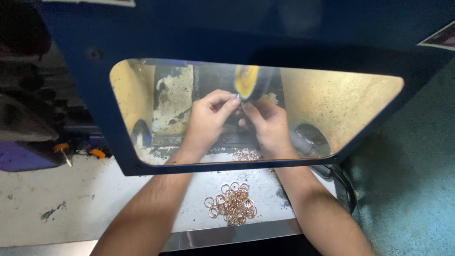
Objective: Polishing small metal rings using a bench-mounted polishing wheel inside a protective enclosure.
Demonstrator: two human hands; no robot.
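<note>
Behind a clear window [332, 99] in a blue guard, a yellow buffing wheel [247, 80] spins. My left hand [208, 118] and my right hand [268, 124] meet just under the wheel, and their fingertips pinch a small metal ring [238, 98] against it. A pile of several copper-coloured rings [232, 204] lies on the white bench between my forearms. A few more rings [245, 154] lie beyond the guard's lower edge.
The blue guard panel [99, 114] frames the window all round. An orange-handled tool [61, 150] lies at the left on the stained bench [57, 199]. A dark hose [341, 182] curves down at the right beside a teal floor [412, 180].
</note>
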